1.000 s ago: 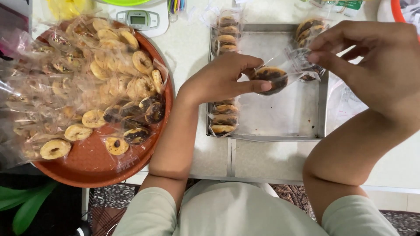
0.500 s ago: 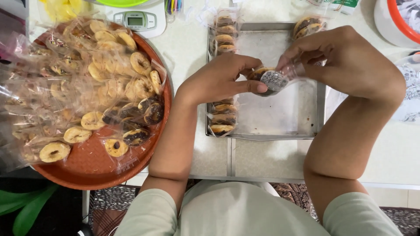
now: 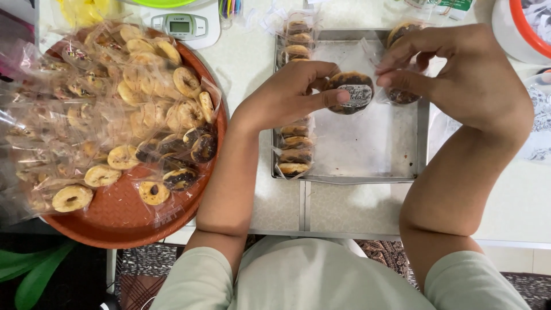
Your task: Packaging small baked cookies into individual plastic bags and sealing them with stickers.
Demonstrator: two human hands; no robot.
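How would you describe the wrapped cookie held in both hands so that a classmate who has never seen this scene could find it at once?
Start at the metal baking tray on the pale table. Above its middle, the left hand and right hand meet on one dark round cookie in clear wrap. Unlike the packs stacked along the tray's left edge, it is lifted and has a round sticker on its face.

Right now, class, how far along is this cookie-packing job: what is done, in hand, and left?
Done: wrapped cookies stand in rows along the metal tray's left edge. In hand: the left hand holds a stickered chocolate cookie while the right hand pinches its clear wrapper. Left: the heap of bagged ring cookies on the red round tray.
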